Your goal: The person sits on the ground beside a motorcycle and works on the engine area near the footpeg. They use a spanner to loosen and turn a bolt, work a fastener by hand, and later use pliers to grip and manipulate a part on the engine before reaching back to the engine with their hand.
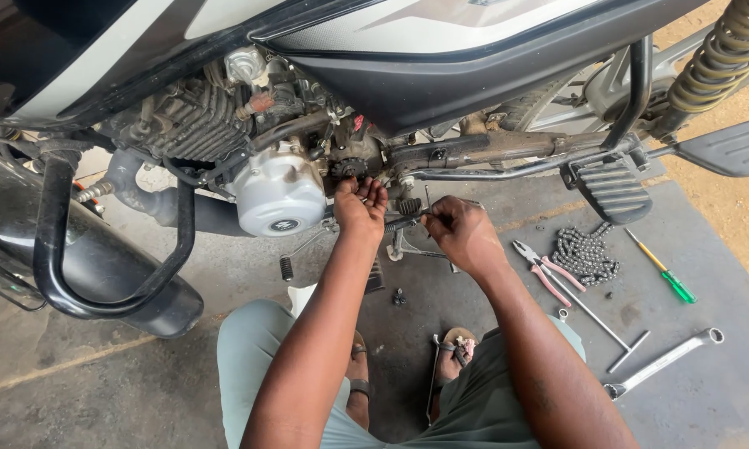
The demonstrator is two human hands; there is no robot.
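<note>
Dark slim tool (pixel 404 222) lies level, tip toward sprocket (pixel 349 168); right hand (pixel 462 233) grips it, left hand (pixel 359 204) pinches there.

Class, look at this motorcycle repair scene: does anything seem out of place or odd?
Yes: the grey metal drive chain lies heaped on the floor, off the bike, while the small toothed front sprocket sits bare, exposed beside the left hand.
</note>
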